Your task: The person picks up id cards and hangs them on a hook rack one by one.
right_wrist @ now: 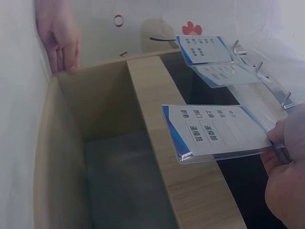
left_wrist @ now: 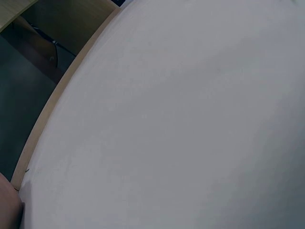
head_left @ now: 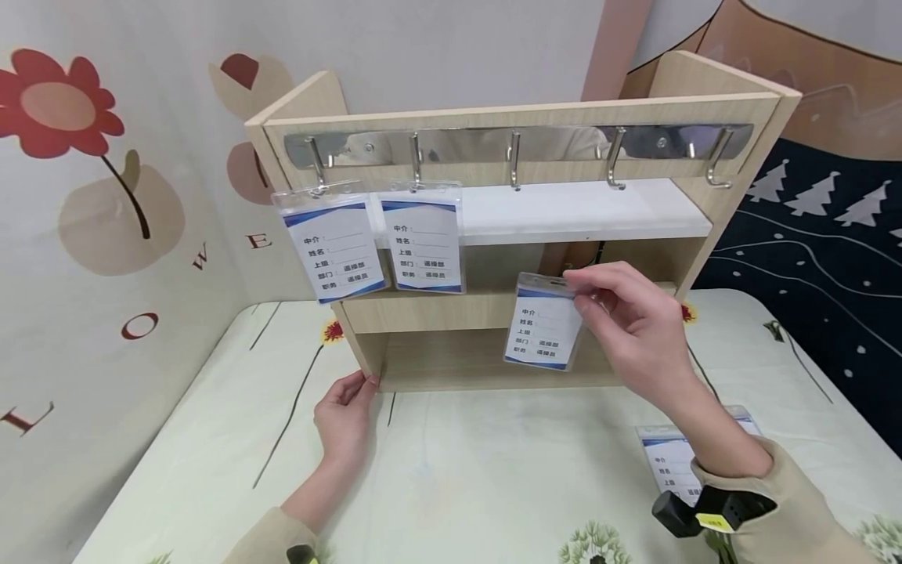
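Note:
My right hand [head_left: 637, 333] pinches the upper right corner of an ID badge [head_left: 541, 323] in a clear sleeve, held in front of the wooden shelf. In the right wrist view the badge [right_wrist: 217, 131] juts from between thumb and fingers, printed face showing. My left hand [head_left: 347, 415] grips the wooden shelf [head_left: 451, 313] at its lower left corner. On the two leftmost hooks of the metal hook rail [head_left: 465, 146] hang a tilted badge [head_left: 334, 247] and a straighter badge [head_left: 424, 243]. The middle hook [head_left: 515, 160] is bare, above and left of the held badge.
Another badge [head_left: 669, 462] lies on the patterned tablecloth [head_left: 458, 470], partly covered by my right forearm. Two bare hooks, including the far right hook [head_left: 719, 159], are on the rail's right side. A flower-printed wall covering [head_left: 169, 313] stands at the left.

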{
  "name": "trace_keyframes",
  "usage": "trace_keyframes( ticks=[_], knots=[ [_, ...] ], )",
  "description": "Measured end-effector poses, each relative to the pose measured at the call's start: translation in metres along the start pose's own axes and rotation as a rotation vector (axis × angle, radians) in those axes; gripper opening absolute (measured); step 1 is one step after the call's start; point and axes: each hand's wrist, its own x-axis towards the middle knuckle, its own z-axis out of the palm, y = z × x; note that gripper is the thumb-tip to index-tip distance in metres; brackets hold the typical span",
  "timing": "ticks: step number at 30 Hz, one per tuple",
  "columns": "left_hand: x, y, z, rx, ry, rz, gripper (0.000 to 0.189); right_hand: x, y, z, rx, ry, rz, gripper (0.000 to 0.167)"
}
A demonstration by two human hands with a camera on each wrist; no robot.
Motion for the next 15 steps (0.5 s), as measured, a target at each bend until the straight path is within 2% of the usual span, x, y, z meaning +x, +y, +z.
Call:
trace_keyframes(
  ticks=[15],
  knots=[
    [0.000,0.000,-0.001,-0.004,0.003,0.001,0.026,0.021,-0.012,0.011,0.121,0.080,-0.085,0.032]
  ],
)
